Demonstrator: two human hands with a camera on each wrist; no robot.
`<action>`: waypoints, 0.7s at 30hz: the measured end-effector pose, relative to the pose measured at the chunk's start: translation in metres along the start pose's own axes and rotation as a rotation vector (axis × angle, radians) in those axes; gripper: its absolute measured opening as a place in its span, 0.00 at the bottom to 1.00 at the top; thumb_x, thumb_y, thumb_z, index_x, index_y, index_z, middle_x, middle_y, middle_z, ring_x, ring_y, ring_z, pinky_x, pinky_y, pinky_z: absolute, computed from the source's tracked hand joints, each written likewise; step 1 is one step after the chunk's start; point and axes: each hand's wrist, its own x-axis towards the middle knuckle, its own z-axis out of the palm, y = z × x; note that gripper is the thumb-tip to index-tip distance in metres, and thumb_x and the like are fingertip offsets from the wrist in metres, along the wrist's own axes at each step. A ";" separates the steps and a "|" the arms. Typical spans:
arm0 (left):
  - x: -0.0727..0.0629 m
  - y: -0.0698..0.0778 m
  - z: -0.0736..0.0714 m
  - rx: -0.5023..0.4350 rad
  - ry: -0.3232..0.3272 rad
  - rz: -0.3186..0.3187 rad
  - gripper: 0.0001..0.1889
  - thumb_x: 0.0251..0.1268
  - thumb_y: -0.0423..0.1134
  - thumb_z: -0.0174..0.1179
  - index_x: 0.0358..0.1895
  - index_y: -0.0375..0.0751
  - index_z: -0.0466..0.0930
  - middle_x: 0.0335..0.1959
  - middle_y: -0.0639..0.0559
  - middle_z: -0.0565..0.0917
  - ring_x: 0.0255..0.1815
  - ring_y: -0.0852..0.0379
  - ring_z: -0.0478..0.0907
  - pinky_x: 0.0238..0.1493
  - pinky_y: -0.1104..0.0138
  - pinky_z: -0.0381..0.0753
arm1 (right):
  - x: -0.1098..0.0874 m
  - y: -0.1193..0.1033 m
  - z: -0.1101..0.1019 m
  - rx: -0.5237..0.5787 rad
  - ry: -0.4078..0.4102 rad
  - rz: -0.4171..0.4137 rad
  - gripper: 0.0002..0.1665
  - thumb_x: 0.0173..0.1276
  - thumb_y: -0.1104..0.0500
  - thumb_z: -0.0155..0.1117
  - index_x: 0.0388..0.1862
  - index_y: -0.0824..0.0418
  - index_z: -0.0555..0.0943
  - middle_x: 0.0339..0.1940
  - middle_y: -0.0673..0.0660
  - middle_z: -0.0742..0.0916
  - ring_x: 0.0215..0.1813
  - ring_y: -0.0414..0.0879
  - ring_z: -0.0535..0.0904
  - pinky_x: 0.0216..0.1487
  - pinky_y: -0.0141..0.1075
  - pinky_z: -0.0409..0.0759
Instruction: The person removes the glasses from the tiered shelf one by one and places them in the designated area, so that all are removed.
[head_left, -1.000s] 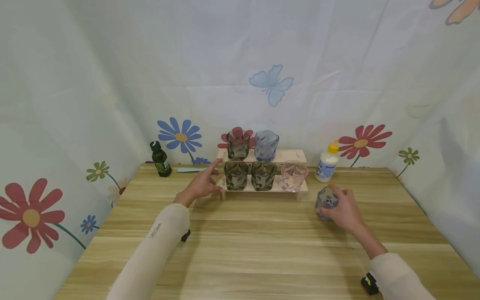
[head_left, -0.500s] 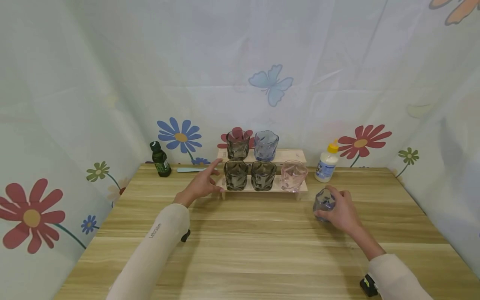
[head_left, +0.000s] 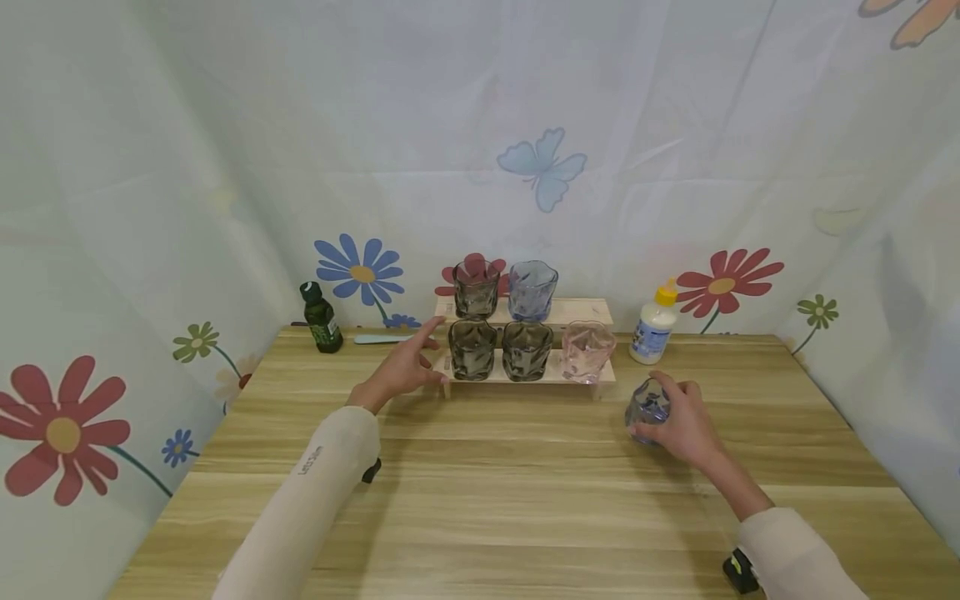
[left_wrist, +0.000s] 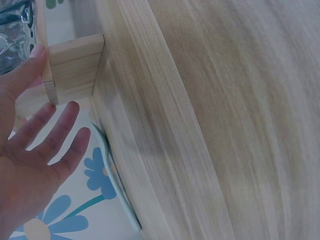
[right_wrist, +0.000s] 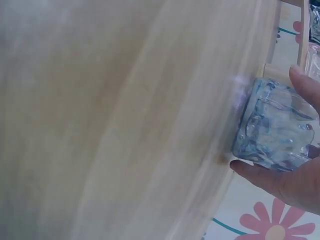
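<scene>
A two-tier wooden rack stands at the back of the table. Its upper tier bears a grey glass and a blue glass; on the lower one are two grey glasses and a pink glass. My left hand is spread at the rack's left end, its thumb against the lower board's edge. To the right of the rack, my right hand grips another blue glass between thumb and fingers. That glass stands upright, its base right at the tabletop.
Behind the left hand, a dark green bottle stands near a pale blue flat utensil. A white bottle with a yellow cap stands between the rack and the right hand, at the back. A flowered curtain hangs behind the table.
My right hand and the blue glass in it have shifted slightly left over the last second, mostly in its first half. The left hand and the racked glasses have stayed put.
</scene>
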 end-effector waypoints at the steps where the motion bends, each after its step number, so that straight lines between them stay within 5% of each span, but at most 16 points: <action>1: 0.000 0.000 0.000 0.000 0.000 0.001 0.56 0.57 0.38 0.74 0.81 0.64 0.44 0.68 0.36 0.74 0.45 0.44 0.84 0.42 0.54 0.84 | 0.000 0.000 -0.001 0.002 -0.006 -0.010 0.58 0.53 0.52 0.81 0.76 0.65 0.60 0.59 0.79 0.68 0.53 0.70 0.74 0.49 0.62 0.79; 9: 0.000 0.000 -0.001 0.010 0.008 0.019 0.56 0.56 0.38 0.75 0.81 0.62 0.44 0.67 0.36 0.75 0.45 0.43 0.84 0.43 0.53 0.84 | 0.008 -0.001 -0.019 0.014 -0.037 -0.076 0.64 0.55 0.37 0.77 0.79 0.65 0.55 0.69 0.82 0.62 0.65 0.78 0.66 0.57 0.72 0.71; 21: 0.000 0.002 -0.001 0.014 0.002 0.004 0.56 0.56 0.38 0.75 0.81 0.61 0.44 0.67 0.35 0.74 0.45 0.44 0.84 0.44 0.53 0.83 | 0.029 -0.019 -0.043 0.026 0.014 -0.163 0.64 0.56 0.41 0.77 0.81 0.62 0.51 0.75 0.78 0.60 0.73 0.78 0.57 0.63 0.74 0.62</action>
